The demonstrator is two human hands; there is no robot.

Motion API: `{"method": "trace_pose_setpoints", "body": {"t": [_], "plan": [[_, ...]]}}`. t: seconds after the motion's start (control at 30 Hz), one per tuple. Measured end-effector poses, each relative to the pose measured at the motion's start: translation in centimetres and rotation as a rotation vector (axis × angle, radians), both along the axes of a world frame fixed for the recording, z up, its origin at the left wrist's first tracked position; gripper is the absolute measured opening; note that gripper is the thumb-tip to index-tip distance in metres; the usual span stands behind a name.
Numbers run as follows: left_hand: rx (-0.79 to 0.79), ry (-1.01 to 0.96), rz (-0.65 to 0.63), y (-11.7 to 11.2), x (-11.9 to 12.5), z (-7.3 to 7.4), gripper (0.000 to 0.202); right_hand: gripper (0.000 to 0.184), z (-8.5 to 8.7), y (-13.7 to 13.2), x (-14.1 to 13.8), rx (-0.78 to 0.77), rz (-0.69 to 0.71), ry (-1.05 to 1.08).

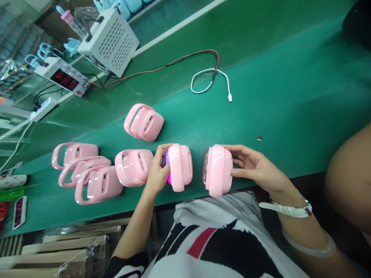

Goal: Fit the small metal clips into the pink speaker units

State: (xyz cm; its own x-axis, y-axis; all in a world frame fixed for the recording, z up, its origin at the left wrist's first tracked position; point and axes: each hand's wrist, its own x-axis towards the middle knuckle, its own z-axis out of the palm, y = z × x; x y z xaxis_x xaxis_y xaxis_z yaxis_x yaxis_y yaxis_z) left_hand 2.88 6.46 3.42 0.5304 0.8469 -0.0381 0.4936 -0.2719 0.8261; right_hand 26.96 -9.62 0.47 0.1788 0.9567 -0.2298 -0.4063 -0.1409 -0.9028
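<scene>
My left hand [158,168] is closed on the side of a pink portable speaker [181,168] with a carrying handle; a purple glow shows on its left face, partly behind my fingers. With thumb and fingers, my right hand [252,164] grips a second pink speaker [220,170], whose dark, unlit face points left. The two speakers are side by side at the front edge of the green table, a small gap between them. Just left of my left hand lies another pink speaker [136,168], its port panel facing up.
Several more pink speakers lie leftward, including one farther back [145,122]. A white cable [203,92] with a plug runs from a power supply display [65,79]. A small memory card [260,138] lies right. Another person's limb [350,177] is at the right edge.
</scene>
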Motion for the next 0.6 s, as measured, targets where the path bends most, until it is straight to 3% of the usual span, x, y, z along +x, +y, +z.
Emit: {"method": "trace_pose_setpoints", "body": {"t": [0.1, 0.17, 0.27, 0.3, 0.33, 0.4, 0.5, 0.6], "plan": [[-0.074, 0.029, 0.012, 0.5, -0.4, 1.3, 0.046, 0.05, -0.1, 0.0, 0.0, 0.013, -0.012, 0.014], [-0.096, -0.034, 0.109, -0.2, -0.5, 2.6, 0.044, 0.049, -0.2, 0.0, 0.0, 0.016, -0.016, 0.018], [0.164, -0.387, 0.351, -3.3, 0.4, 4.6, 0.037, 0.05, -0.3, 0.1, 0.0, 0.01, -0.01, 0.019], [0.236, -0.539, 0.374, -4.6, 1.1, 5.0, 0.037, 0.051, -0.3, 0.1, 0.0, 0.007, -0.009, 0.021], [0.224, -0.653, 0.328, -5.8, 1.9, 5.1, 0.04, 0.051, -0.2, 0.2, 0.0, 0.005, -0.009, 0.023], [0.019, -0.714, 0.145, -7.4, 3.6, 4.7, 0.048, 0.052, -0.2, 0.2, 0.0, 0.01, -0.008, 0.032], [-0.337, -0.526, -0.053, -7.8, 5.7, 2.7, 0.059, 0.051, -0.2, 0.3, 0.0, 0.037, -0.006, 0.051], [-0.539, -0.383, -0.117, -6.9, 6.6, 1.1, 0.056, 0.051, -0.3, 0.4, 0.0, 0.05, -0.01, 0.057]]}}
